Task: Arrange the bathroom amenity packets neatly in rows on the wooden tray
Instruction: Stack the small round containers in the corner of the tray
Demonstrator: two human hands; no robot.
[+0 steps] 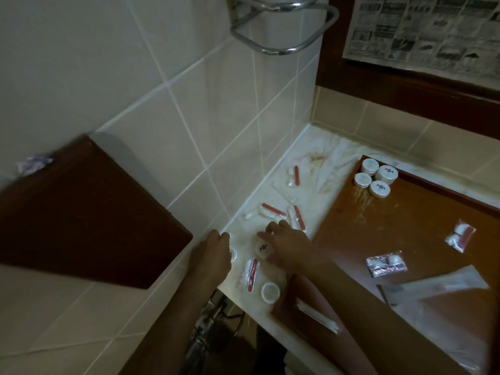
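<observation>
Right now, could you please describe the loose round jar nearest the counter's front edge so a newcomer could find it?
Start at the wooden tray, then look left onto the marble counter. The small white round jar stands alone by the tray's near corner, untouched, unlike the jar under the right hand.

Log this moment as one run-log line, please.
left hand: on counter packet | right hand: over round tub | tray: four tubs, few packets

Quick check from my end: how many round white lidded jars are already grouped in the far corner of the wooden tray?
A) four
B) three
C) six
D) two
A: four round white jars sit clustered in the far corner of the wooden tray; two more jars remain out on the counter.
</observation>
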